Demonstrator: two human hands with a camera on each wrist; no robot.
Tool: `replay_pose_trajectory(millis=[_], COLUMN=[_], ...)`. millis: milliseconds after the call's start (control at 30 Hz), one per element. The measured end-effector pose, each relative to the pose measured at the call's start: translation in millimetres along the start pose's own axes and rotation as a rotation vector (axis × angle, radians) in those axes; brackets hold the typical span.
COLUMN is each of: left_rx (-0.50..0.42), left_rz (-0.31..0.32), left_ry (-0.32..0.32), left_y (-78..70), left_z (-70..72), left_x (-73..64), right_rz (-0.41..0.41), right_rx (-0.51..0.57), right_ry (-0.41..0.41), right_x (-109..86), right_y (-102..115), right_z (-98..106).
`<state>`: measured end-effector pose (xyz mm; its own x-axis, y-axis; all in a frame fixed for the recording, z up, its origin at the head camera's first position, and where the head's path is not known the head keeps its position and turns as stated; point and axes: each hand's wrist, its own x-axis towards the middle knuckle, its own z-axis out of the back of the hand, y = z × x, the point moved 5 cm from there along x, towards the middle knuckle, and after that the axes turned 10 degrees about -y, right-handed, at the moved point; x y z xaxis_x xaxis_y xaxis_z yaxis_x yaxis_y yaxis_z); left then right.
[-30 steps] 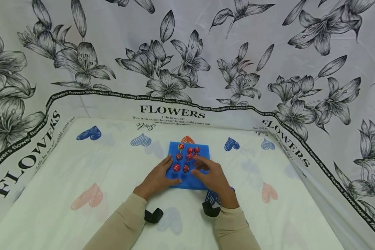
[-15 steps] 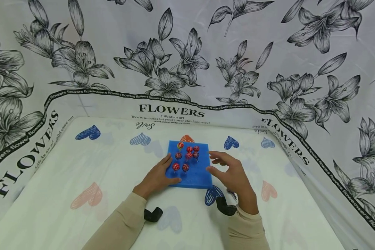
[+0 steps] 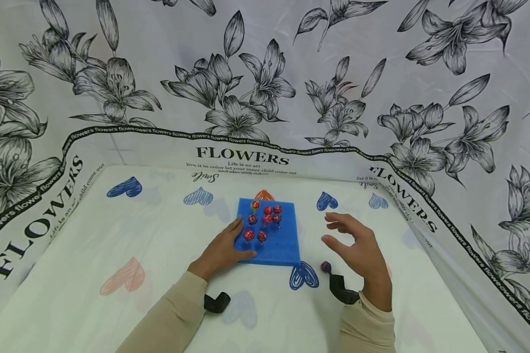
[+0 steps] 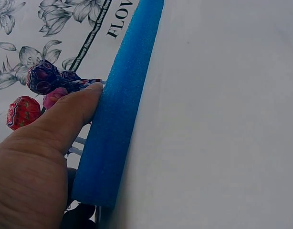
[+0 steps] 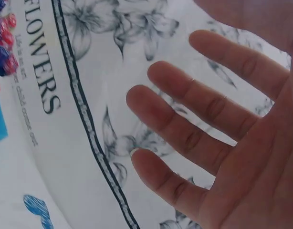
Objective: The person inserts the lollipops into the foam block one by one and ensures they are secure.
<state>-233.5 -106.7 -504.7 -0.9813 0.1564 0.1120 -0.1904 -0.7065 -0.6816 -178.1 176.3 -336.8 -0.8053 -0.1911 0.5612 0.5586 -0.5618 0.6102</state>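
Observation:
A blue foam block (image 3: 276, 250) lies flat on the table, with several wrapped lollipops (image 3: 262, 236) standing upright in it on their sticks. My left hand (image 3: 221, 247) holds the block at its near-left corner, fingers along the left side and thumb over the front edge. In the left wrist view the thumb (image 4: 65, 114) reaches across to the foam near the sticks. My right hand (image 3: 359, 247) hovers right of the block, fingers spread and nothing in them. Below its thumb, one more dark-wrapped lollipop (image 3: 326, 266) lies on the tablecloth, partly behind the wrist mount.
Black camera mounts (image 3: 218, 303) sit at both wrists. The white tablecloth (image 3: 168, 230) carries printed hearts. A white curtain (image 3: 265, 98) with black flower drawings closes off the back and sides.
My right hand has left the lollipops on the block and moved right, opening its fingers; the loose lollipop has come into view. My left hand stays on the block.

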Motion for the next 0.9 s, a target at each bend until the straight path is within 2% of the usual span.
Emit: replay_pose_trajectory(millis=[133, 433, 567, 667, 800, 900], left_rx=[0.000, -0.001, 0.000, 0.003, 0.006, 0.008], left_rz=[0.005, 0.001, 0.006, 0.009, 0.011, 0.009], left_ry=[0.003, 0.005, 0.000, -0.003, -0.002, -0.002], left_y=[-0.7, -1.6, -1.8, -1.9, -2.2, -2.6], left_z=[0.1, 0.9, 1.8, 2.1, 1.8, 1.6], left_x=[-0.2, -0.1, -0.1, -0.3, -0.4, -0.3], right_rz=[-0.024, -0.137, -0.266, -0.390, -0.543, -0.608], right_rx=[-0.003, 0.128, 0.222, 0.252, 0.191, 0.154], right_ry=[0.003, 0.073, 0.132, 0.191, 0.281, 0.349], right_x=[-3.7, -18.6, -23.5, -28.2, -37.1, -43.2], right_y=[-3.2, -56.6, -80.0, -98.9, -120.5, -132.7], right_z=[14.3, 27.4, 19.0, 7.7, -6.6, -14.9])
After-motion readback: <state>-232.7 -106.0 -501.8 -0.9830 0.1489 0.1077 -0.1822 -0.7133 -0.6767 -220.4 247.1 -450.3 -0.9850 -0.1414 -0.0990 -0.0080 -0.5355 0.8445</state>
